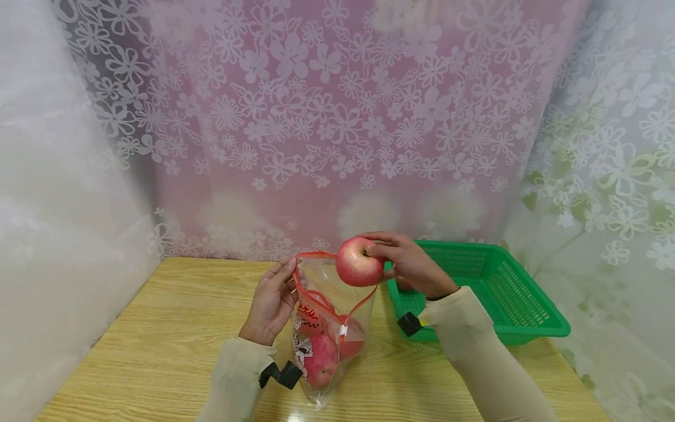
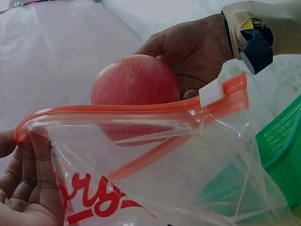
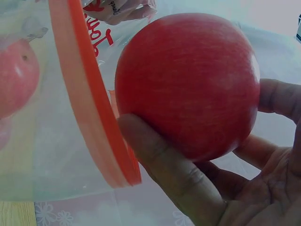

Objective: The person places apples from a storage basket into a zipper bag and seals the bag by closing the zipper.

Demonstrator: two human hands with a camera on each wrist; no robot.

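A clear zip bag [image 1: 329, 328] with an orange-red rim and a white slider [image 2: 212, 93] stands on the table, its mouth spread. Several apples [image 1: 321, 358] lie inside it. My left hand [image 1: 272, 302] pinches the rim at the left side, thumb outside and fingers along the plastic in the left wrist view. In my right hand [image 1: 406, 264] is a red apple [image 1: 360, 262], gripped between thumb and fingers. That apple hangs over the bag's mouth at its right side, and the right wrist view shows it close beside the orange rim [image 3: 94, 94].
A green plastic basket [image 1: 527, 328] stands at the right of the wooden table [image 1: 174, 340]. Part of an apple [image 1: 404, 285] shows inside it, below the right hand. Flowered curtains [image 1: 327, 117] hang behind and at the sides.
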